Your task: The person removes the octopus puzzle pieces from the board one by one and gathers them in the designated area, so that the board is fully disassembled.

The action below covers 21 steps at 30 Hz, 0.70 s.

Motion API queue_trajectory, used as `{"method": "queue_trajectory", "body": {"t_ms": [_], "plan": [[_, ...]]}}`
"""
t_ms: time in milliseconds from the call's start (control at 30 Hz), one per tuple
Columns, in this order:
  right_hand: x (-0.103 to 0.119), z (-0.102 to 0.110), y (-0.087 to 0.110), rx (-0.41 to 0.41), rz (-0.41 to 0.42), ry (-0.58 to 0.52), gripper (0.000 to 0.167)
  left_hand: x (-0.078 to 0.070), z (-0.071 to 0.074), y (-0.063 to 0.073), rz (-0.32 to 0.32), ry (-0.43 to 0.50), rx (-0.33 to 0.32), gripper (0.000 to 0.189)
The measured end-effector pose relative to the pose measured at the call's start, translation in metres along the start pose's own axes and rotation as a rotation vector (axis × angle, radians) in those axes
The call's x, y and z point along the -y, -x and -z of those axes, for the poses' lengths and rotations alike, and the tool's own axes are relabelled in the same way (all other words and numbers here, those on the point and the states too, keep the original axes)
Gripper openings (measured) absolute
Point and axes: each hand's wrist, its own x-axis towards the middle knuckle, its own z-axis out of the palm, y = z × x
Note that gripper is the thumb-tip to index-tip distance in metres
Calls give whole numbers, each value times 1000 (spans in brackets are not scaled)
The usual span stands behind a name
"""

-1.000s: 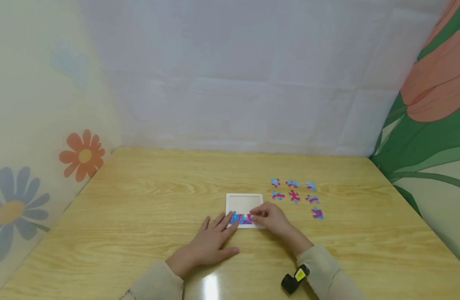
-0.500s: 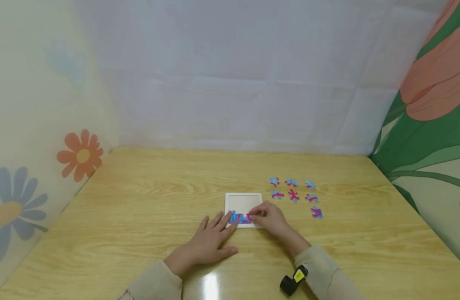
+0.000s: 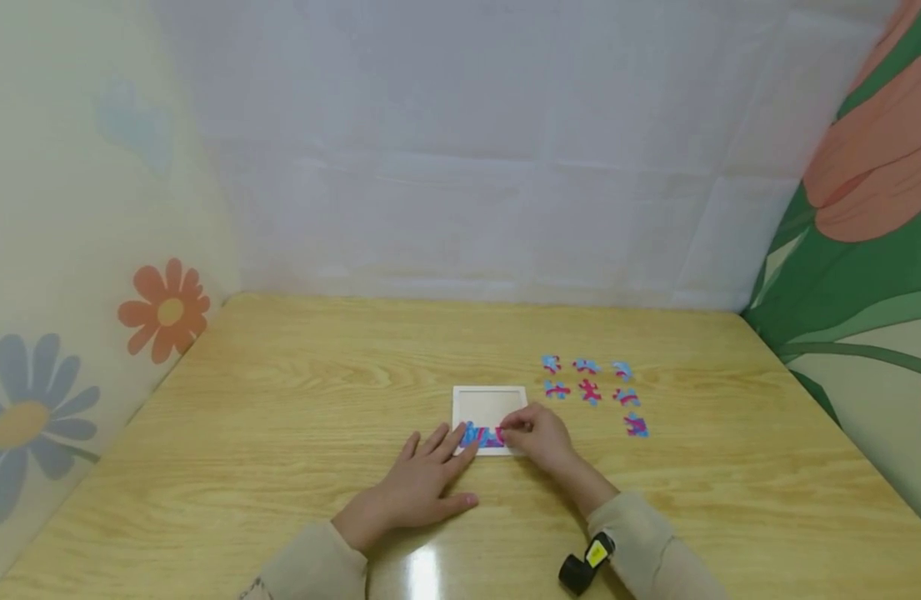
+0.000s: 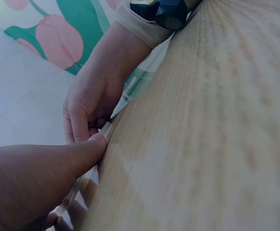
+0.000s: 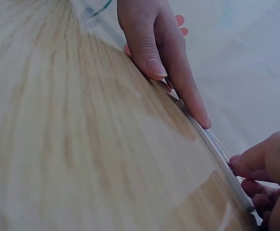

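A small white puzzle frame (image 3: 488, 389) lies on the table, with blue, purple and pink jigsaw pieces (image 3: 481, 437) along its near edge. My left hand (image 3: 418, 486) rests with spread, straight fingers on the frame's near left corner and the pieces there. At the near right corner, my right hand (image 3: 544, 437) pinches a pink puzzle piece (image 3: 499, 434) between thumb and fingertips, low in the frame. Those fingers cover most of that piece. From the right wrist view, the right hand (image 5: 270, 168) is at the frame's edge (image 5: 217, 151), close to the left hand (image 5: 161, 53).
Several loose jigsaw pieces (image 3: 589, 391) lie spaced out in rows on the wooden table (image 3: 317, 375), to the right of and beyond the frame. A black camera (image 3: 583, 565) is strapped at the right sleeve (image 3: 643, 533). A white cloth (image 3: 460, 167) hangs behind the table.
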Motion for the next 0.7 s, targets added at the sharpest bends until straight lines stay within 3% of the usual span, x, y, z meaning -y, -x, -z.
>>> {"method": "queue_trajectory", "body": {"t_ms": [700], "plan": [[0,0,0,9,19,-177,6,-1,1,0,6,27,6,65]]}}
